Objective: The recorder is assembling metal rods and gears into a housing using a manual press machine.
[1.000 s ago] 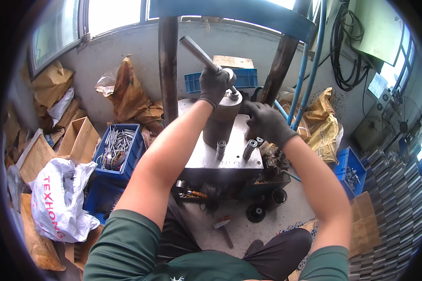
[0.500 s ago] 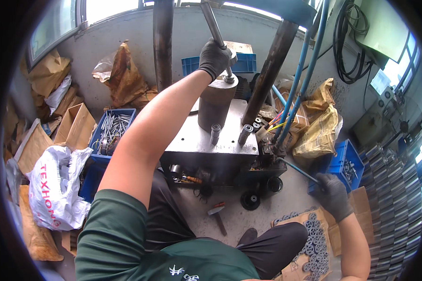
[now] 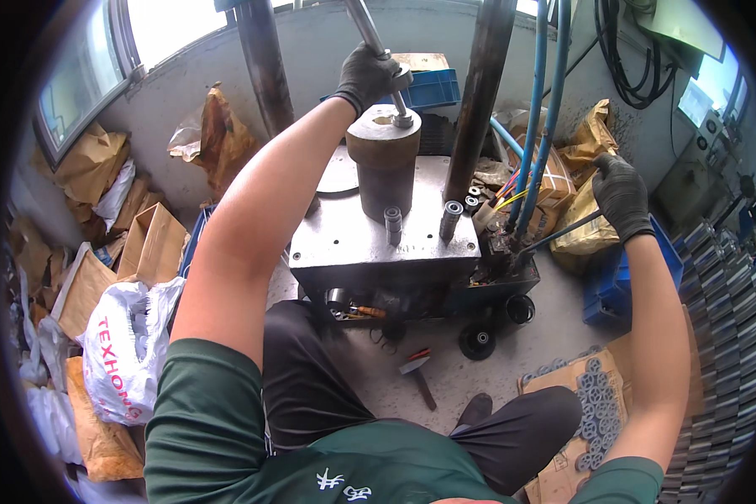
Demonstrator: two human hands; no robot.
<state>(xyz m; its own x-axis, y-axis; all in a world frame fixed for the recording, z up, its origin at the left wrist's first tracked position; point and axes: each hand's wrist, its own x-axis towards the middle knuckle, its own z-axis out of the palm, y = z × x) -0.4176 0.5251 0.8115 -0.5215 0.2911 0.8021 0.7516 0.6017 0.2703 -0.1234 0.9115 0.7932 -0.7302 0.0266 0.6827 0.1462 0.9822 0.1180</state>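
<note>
My left hand (image 3: 365, 77), in a dark glove, is closed round a steel shaft (image 3: 364, 25) with a thick collar on it. The shaft leans, its lower end at the top of a thick metal cylinder (image 3: 384, 160). That cylinder stands on a steel plate (image 3: 328, 239) of a press. Two short upright metal pieces with bearing-like rings on top, a left one (image 3: 393, 227) and a right one (image 3: 450, 222), stand at the plate's front. Out to the right, my gloved right hand (image 3: 622, 198) grips the end of a lever (image 3: 563, 231) that rises from the press's side.
Dark posts (image 3: 479, 92) and blue hoses (image 3: 539, 126) rise behind the plate. A hammer (image 3: 418, 376) and a black round part (image 3: 477, 340) lie on the floor. Flat cardboard (image 3: 563, 420) holds grey rings. A white bag (image 3: 126, 344) is at left, a blue crate (image 3: 609, 294) at right.
My right hand has swung the lever upward. My left hand still holds the shaft at the cylinder. The whole view has shifted a little.
</note>
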